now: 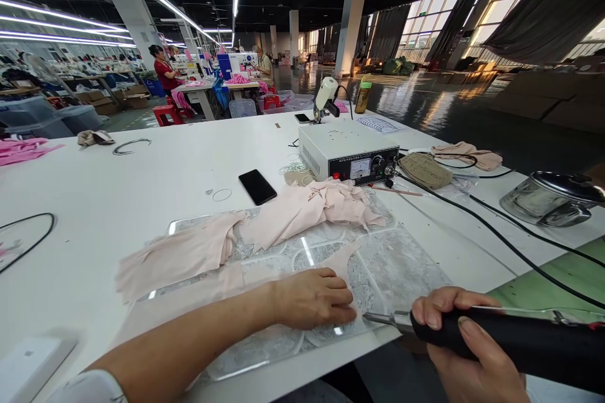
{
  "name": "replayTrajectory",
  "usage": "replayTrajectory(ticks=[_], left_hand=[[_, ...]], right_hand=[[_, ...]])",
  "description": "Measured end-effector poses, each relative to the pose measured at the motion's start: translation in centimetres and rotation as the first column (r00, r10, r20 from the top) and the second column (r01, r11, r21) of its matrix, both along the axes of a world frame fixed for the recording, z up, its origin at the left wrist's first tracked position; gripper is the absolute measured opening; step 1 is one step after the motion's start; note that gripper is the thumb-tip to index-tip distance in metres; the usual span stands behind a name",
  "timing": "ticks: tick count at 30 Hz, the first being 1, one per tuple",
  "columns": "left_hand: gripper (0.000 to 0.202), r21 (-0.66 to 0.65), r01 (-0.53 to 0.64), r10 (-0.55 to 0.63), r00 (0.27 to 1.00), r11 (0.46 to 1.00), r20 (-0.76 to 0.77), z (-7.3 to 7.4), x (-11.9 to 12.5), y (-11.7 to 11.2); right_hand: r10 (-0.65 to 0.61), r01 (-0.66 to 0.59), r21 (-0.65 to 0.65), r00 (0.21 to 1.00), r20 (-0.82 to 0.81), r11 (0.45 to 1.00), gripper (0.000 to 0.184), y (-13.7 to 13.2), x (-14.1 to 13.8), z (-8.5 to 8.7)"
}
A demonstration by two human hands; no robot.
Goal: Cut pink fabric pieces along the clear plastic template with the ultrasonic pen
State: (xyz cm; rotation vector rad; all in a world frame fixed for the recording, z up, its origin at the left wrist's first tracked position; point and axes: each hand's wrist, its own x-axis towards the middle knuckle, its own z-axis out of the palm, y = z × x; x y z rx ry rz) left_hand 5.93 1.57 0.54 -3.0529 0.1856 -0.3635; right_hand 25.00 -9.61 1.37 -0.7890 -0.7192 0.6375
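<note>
The right hand [477, 340] grips a black tool [543, 343], its metal tip [380, 318] just beside the left hand [312, 299], whose fingers [340, 298] rest together on pale pink cloth [345, 258] over a grey-patterned board [409, 258]; whether they pinch it I cannot tell; beyond lie 2 cloth stacks [184, 258], then a phone [258, 187] and control box [345, 138] on the counter [118, 189], with 2 people [165, 72] farther back

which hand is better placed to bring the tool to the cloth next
Probably the right hand: it grips the tool, whose tip points toward the cloth. The left hand rests on the cloth.
</note>
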Motion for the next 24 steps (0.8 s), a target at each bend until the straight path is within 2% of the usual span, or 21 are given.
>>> replayTrajectory(ticks=[19, 24], left_hand=[[0.013, 0.023, -0.008, 0.007, 1.0, 1.0, 0.027, 0.07, 0.02, -0.07], [0.012, 0.03, -0.019, 0.018, 1.0, 0.999, 0.02, 0.06, -0.12, -0.13]], right_hand=[[0.098, -0.099, 0.008, 0.994, 0.051, 0.995, 0.008, 0.04, -0.44, -0.08], [0.061, -0.062, 0.024, 0.998, 0.02, 0.998, 0.007, -0.26, -0.25, -0.16]])
